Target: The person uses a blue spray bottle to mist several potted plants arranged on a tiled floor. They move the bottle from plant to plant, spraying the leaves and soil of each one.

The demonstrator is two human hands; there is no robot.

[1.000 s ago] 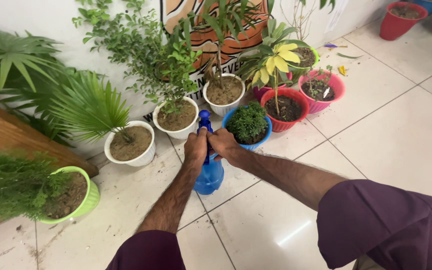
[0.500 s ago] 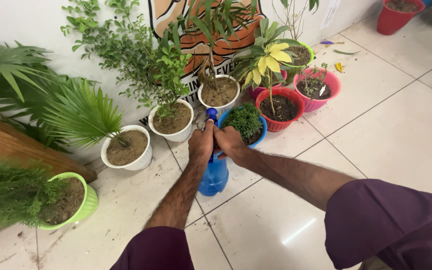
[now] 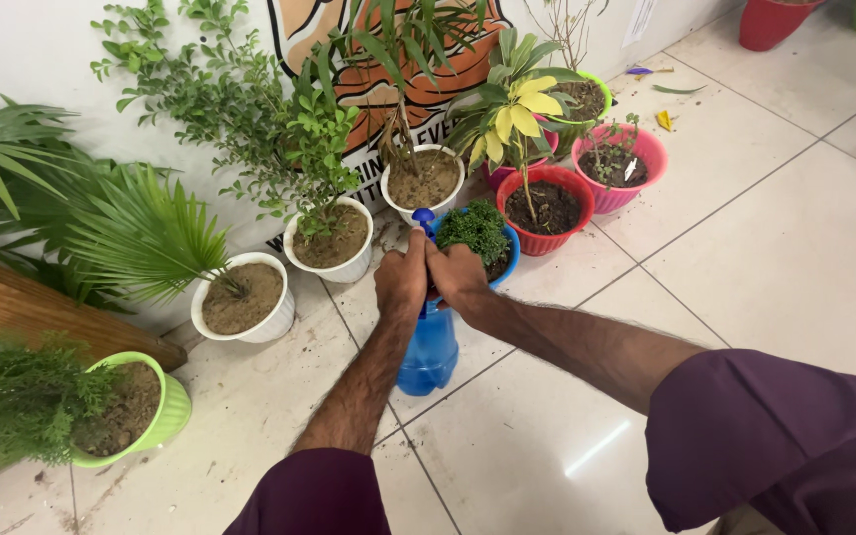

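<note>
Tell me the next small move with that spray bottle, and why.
Probably press the pump top down. Both the left hand and the right hand are wrapped around the top of the blue spray bottle, which stands upright on the tiled floor, its nozzle beside the blue pot, not yet aimed at a plant.

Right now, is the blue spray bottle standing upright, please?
Upright: the blue spray bottle stands on the floor, both hands, left hand and right hand, gripping its top.
</note>
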